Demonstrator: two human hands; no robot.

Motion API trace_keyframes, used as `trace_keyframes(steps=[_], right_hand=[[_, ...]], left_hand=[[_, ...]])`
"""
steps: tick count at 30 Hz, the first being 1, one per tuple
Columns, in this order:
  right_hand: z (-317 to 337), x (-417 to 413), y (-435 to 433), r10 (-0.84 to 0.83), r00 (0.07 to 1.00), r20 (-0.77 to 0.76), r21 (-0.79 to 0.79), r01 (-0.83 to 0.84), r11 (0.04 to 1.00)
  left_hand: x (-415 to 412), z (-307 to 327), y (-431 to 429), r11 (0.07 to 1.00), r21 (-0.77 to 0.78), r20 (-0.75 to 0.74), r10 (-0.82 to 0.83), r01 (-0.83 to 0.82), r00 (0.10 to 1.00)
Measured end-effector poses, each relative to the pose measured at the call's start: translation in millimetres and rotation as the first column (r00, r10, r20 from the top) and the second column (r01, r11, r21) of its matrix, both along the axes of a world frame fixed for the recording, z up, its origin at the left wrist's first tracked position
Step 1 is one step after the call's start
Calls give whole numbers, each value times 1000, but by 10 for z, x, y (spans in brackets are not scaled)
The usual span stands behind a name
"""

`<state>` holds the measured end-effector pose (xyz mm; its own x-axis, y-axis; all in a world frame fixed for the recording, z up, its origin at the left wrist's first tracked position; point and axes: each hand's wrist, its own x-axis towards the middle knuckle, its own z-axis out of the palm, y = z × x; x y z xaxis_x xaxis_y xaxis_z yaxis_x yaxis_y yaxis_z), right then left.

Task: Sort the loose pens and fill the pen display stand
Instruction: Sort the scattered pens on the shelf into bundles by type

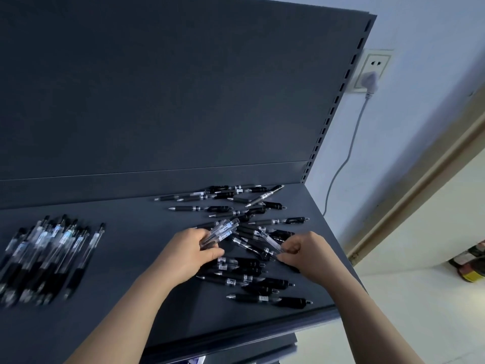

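With left hand (189, 254) curled round clear pens (223, 229), draw the pen (270, 241) pinched in right hand (305, 252) straight out of the scattered pile (249, 282).

Loose black pens (262, 282) crisscrossed on shelf (131, 258), right side — sorted bundle (47, 258) parallel at left. Clear-barrel bunch (221, 231) in left hand (189, 254); one clear pen (270, 241) pinched in right hand (307, 253).

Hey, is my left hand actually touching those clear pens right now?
Touching. The head view shows the left hand gripping a bundle of clear pens, curled round their lower ends with no gap.
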<state>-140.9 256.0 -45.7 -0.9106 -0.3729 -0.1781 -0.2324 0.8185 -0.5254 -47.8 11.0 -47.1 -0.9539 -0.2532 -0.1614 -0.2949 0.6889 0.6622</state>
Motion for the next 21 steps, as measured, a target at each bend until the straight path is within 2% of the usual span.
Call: trace_keyframes(steps=[3,10,15,21], right_hand=[[-30,7,34,0,1000,-24,-34,-1,999],[34,18,-170,32,998,-49,-101,-37,994],[181,109,-603,93,995,41,-343,-73,936],[239,237,-1184,187,960,207,-468,-71,881]], left_hand=[[8,13,-22,1000,11,33,8,-9,999],[84,110,-28,962,267,19,56,-59,998],[229,167,-148,943,280,-10,188,-178,982],[628,264,-535,896,280,-13,362,-344,932]])
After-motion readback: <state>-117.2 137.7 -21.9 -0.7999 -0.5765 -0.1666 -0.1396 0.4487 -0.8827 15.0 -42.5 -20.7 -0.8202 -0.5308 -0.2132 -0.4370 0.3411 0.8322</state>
